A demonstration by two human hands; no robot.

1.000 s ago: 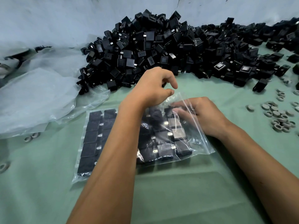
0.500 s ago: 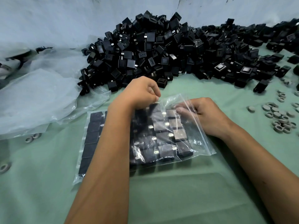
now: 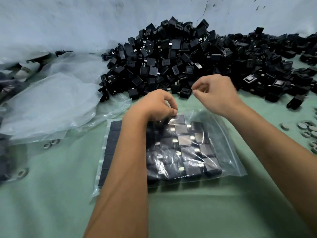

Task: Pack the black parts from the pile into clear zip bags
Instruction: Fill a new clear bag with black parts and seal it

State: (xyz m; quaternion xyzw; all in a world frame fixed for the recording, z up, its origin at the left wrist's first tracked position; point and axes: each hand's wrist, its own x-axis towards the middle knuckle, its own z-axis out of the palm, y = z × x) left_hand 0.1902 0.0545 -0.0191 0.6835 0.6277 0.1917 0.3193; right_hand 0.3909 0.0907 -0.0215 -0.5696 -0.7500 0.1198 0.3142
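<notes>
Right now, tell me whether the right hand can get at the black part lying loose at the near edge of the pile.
Probably yes. The right hand hovers just beside that black part, fingers curled and holding nothing, with only bare green tabletop between them.

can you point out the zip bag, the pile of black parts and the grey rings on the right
zip bag (image 3: 228, 148), head view, on the bare clear plastic at its right side.
pile of black parts (image 3: 171, 54), head view, on the middle of the heap.
grey rings (image 3: 307, 130), head view, on one ring near the right edge.
</notes>
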